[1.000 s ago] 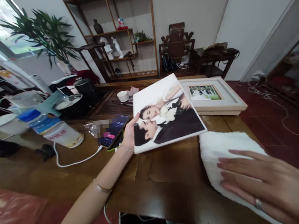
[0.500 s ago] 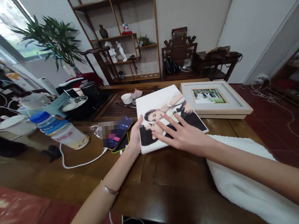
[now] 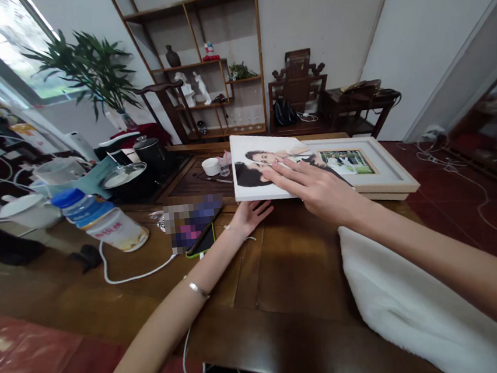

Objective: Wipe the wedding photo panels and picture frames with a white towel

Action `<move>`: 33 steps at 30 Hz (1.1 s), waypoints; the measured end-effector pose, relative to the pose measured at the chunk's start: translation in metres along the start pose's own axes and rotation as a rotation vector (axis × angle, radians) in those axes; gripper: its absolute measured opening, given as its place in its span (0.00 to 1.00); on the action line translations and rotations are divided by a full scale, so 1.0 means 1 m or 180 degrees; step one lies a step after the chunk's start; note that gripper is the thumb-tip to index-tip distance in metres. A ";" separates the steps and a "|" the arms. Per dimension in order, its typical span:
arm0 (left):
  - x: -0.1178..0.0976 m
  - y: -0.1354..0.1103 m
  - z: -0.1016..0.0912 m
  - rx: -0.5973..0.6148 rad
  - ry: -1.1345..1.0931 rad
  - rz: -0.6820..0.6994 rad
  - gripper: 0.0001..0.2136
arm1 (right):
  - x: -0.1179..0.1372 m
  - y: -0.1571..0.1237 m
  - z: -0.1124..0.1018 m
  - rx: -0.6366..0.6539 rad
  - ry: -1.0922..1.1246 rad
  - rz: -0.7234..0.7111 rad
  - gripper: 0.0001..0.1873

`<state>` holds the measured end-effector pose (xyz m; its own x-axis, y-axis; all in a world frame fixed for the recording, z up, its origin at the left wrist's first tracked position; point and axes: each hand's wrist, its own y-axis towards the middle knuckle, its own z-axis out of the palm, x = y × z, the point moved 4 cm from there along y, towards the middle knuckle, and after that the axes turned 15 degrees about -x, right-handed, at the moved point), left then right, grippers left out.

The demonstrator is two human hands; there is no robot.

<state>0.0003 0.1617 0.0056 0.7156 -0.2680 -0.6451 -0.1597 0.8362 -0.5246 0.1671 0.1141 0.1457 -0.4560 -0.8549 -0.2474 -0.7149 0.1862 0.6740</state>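
Note:
A white-edged photo album (image 3: 251, 145) with a couple's picture on its cover is tilted over the table. My right hand (image 3: 319, 188) reaches across its near edge, fingers laid over the cover and thumb hidden, so it appears to grip the album. Just below the album's near left corner, my left hand (image 3: 251, 216) is palm up with fingers stretched out, holding nothing. The album's right side overlaps a pale wooden picture frame (image 3: 394, 169) with a small outdoor photo. A white fluffy cloth (image 3: 386, 290) lies under my right forearm.
Left of my hands are a charging phone (image 3: 199, 220), a blue-capped plastic jar (image 3: 102, 221) and a lidded pan (image 3: 124, 178). Small white cups (image 3: 211, 166) stand on a dark tea tray (image 3: 187, 183). A white cable (image 3: 138, 276) crosses the wooden table (image 3: 295, 264).
The album has moved up and away and now lies at a flatter angle. My left hand has let go of its left edge and opened below it. My right hand has moved with the album.

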 end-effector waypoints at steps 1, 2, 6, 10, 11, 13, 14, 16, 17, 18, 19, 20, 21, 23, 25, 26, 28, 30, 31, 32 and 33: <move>0.000 0.006 0.006 -0.0126 0.0008 0.0067 0.10 | -0.001 0.002 -0.003 -0.0058 0.0013 0.0011 0.34; 0.000 0.012 0.011 -0.0268 0.0011 0.0152 0.09 | -0.001 0.003 -0.006 -0.0100 0.0020 0.0020 0.34; -0.002 0.022 0.020 -0.0668 0.0038 0.0462 0.09 | 0.000 0.008 -0.016 -0.0140 0.0024 0.0047 0.36; 0.002 0.000 0.000 -0.0896 0.0111 0.0437 0.04 | -0.001 0.014 -0.023 -0.0105 0.0039 0.0043 0.37; 0.003 -0.010 -0.008 -0.0928 0.0133 0.0395 0.04 | -0.001 0.016 -0.023 -0.0081 0.0033 0.0035 0.37; 0.006 -0.032 -0.027 -0.1024 0.0153 0.0340 0.05 | -0.003 0.022 -0.021 -0.0030 0.0015 0.0002 0.37; 0.007 -0.044 -0.036 -0.1079 0.0167 0.0316 0.06 | -0.005 0.026 -0.018 -0.0009 0.0006 -0.0022 0.37; 0.010 -0.069 -0.052 -0.1109 0.0208 0.0265 0.08 | -0.007 0.033 -0.010 0.0043 -0.0009 -0.0054 0.38; 0.012 -0.081 -0.059 -0.1121 0.0230 0.0250 0.09 | -0.008 0.037 -0.004 0.0084 -0.0024 -0.0041 0.38; 0.014 -0.093 -0.065 -0.1125 0.0242 0.0249 0.09 | -0.010 0.040 0.002 0.0147 -0.0049 -0.0008 0.39; 0.016 -0.105 -0.071 -0.1137 0.0254 0.0258 0.10 | -0.011 0.044 0.009 0.0220 -0.0084 0.0038 0.39; 0.019 -0.117 -0.077 -0.1116 0.0269 0.0272 0.10 | -0.012 0.046 0.017 0.0294 -0.0121 0.0084 0.40; 0.023 -0.129 -0.082 -0.1088 0.0320 0.0297 0.10 | -0.013 0.049 0.024 0.0357 -0.0155 0.0120 0.41; 0.031 -0.152 -0.094 -0.1167 0.0375 0.0249 0.11 | -0.014 0.052 0.039 0.0447 -0.0199 0.0150 0.42; 0.041 -0.174 -0.107 -0.1322 0.0364 0.0140 0.10 | -0.013 0.051 0.053 0.0483 -0.0218 0.0157 0.43; 0.046 -0.184 -0.114 -0.1481 0.0399 0.0063 0.10 | -0.013 0.050 0.060 0.0501 -0.0224 0.0167 0.43; 0.054 -0.201 -0.128 -0.1739 0.0418 -0.0045 0.11 | -0.011 0.046 0.074 0.0537 -0.0233 0.0187 0.44; 0.060 -0.212 -0.139 -0.1761 0.0400 -0.0016 0.14 | -0.008 0.040 0.087 0.0576 -0.0253 0.0208 0.43; 0.064 -0.216 -0.145 -0.1772 0.0391 -0.0049 0.16 | -0.007 0.037 0.093 0.0597 -0.0273 0.0221 0.43; 0.067 -0.220 -0.151 -0.1805 0.0422 -0.0130 0.19 | -0.005 0.033 0.099 0.0620 -0.0300 0.0236 0.42; 0.070 -0.223 -0.157 -0.1814 0.0437 -0.0102 0.21 | -0.004 0.028 0.104 0.0644 -0.0331 0.0250 0.42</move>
<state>-0.0205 -0.1187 -0.0096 0.6375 -0.3802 -0.6701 -0.5070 0.4478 -0.7365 0.0935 0.1730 0.0934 -0.5591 -0.7814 -0.2772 -0.7619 0.3523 0.5435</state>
